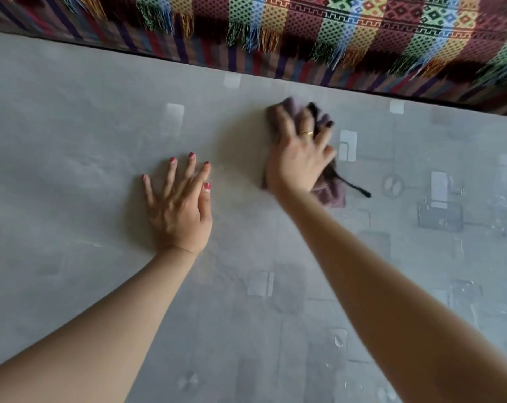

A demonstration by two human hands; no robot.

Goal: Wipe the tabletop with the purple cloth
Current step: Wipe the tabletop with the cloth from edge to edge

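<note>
The grey tabletop fills most of the view. A bunched purple cloth with a dark trailing strip lies on it right of the middle. My right hand presses down on the cloth with spread fingers, and the cloth shows beyond my fingertips and beside my wrist. The hand and cloth are motion-blurred. Flat on the bare table to the left rests my left hand, fingers spread and holding nothing.
A colourful woven blanket with fringes hangs along the table's far edge. The table cover carries pale printed squares and shapes, denser on the right side.
</note>
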